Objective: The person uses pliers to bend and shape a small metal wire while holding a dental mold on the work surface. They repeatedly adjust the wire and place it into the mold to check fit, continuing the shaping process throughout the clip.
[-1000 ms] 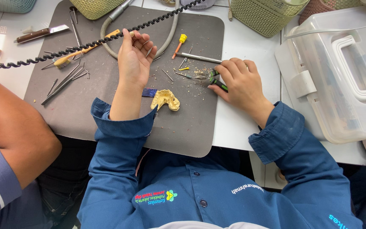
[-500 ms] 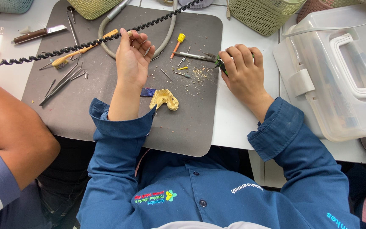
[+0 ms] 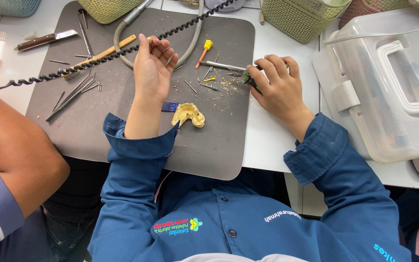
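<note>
A yellow dental cast (image 3: 188,115) lies on the grey mat (image 3: 98,131) just in front of me, close beside my left wrist and touching neither hand. From the head camera, my left hand (image 3: 153,73) rests palm-down further up the mat, fingers loosely extended and a little spread, gripping nothing that I can see; a black coiled cord (image 3: 98,57) runs past my fingertips. My right hand (image 3: 278,87) sits at the mat's right edge, fingers curled around a small dark green tool (image 3: 251,80), next to a thin metal handpiece (image 3: 224,66). Crumbs of yellow debris (image 3: 226,86) dot the mat between my hands. A small blue strip (image 3: 169,106) lies just left of the cast. A clear plastic case (image 3: 389,82) stands to my right. Another person's bare arm (image 3: 15,145) rests at the left.
</note>
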